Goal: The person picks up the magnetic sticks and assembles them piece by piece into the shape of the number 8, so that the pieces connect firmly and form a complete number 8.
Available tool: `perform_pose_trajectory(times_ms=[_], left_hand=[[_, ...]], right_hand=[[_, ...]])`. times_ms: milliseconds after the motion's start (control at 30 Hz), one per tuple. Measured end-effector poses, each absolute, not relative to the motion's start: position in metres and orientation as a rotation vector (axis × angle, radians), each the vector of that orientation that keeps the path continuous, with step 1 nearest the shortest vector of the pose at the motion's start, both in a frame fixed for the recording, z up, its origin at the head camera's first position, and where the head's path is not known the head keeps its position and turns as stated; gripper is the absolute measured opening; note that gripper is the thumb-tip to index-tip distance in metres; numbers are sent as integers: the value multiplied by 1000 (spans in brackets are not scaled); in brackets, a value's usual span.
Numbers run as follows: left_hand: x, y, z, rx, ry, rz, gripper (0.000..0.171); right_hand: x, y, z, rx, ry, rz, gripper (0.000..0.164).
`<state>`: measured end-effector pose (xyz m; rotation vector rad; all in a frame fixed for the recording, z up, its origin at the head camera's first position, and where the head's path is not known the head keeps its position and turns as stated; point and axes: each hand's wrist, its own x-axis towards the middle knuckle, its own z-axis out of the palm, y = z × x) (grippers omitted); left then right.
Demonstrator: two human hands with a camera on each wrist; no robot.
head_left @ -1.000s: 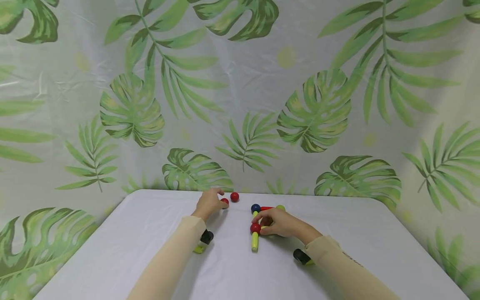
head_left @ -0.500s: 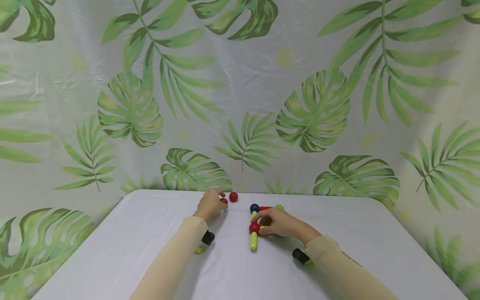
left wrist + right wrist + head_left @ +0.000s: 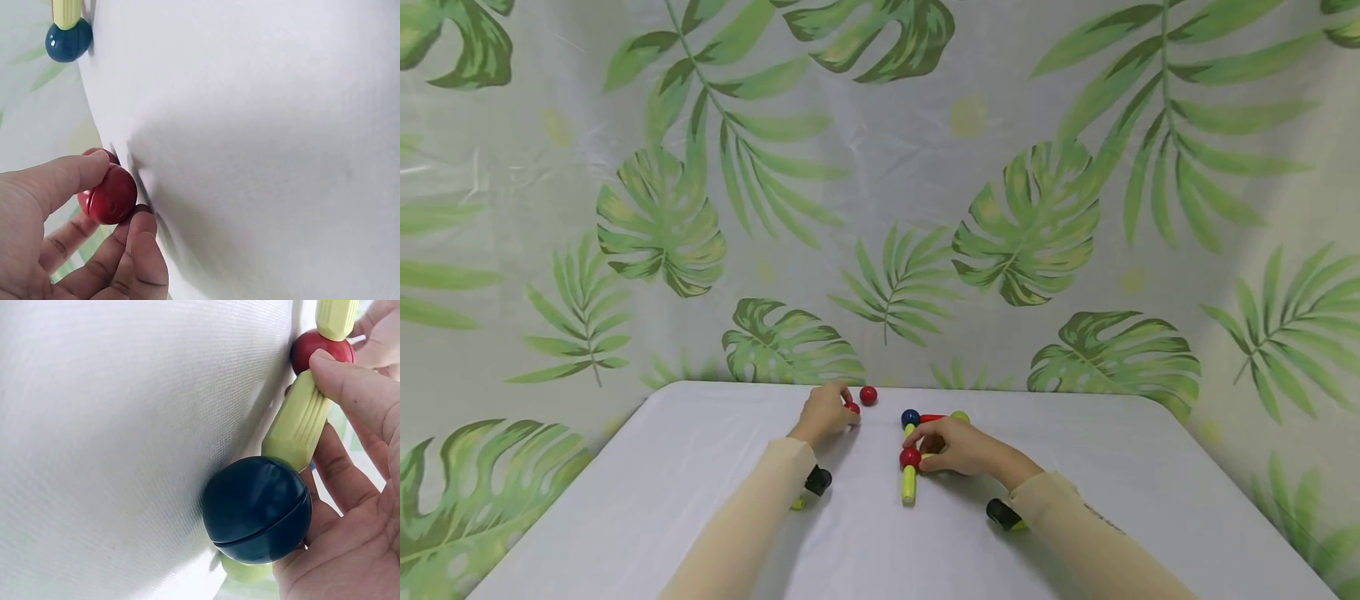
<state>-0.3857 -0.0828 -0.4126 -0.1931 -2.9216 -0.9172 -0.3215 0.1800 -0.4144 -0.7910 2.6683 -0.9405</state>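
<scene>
My left hand (image 3: 824, 414) pinches a red ball (image 3: 112, 195) between thumb and fingers, near the far edge of the table. Just past it a second red ball (image 3: 868, 396) lies on the cloth. My right hand (image 3: 961, 447) holds a ball-and-rod construction toy, with the thumb at the joint of a red ball (image 3: 306, 347) and a yellow-green rod (image 3: 297, 422). A dark blue ball (image 3: 257, 509) sits at that rod's near end. In the head view another yellow-green rod (image 3: 909, 485) sticks out from the red ball towards me. The palm hides part of the toy.
Behind the right hand, a red rod (image 3: 932, 417) runs from a blue ball (image 3: 911, 418) to a light green ball (image 3: 960, 416). A black device sits at each wrist. White cloth covers the table (image 3: 700, 450), and a leaf-print curtain (image 3: 887, 208) hangs behind.
My left hand has shifted slightly towards me with the red ball between its fingers. The right hand stays in place on the toy.
</scene>
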Motion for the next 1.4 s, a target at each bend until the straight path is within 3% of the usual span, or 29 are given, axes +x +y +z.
perform_pose_trajectory(times_ms=[567,1133,1400], left_hand=[[-348,-74,-394,-401,-2875,-1049,22],[-269,-68,-406,-712,-2844,-1320,21],[-239,-65,-418,-679,-2873,-1468,22]], right_hand=[[-325,183,-414,-864,2640,-950,28],[-325,181,-416,-843,2644,-960,29],[-323,179,-416,-836,2662,-954,30]])
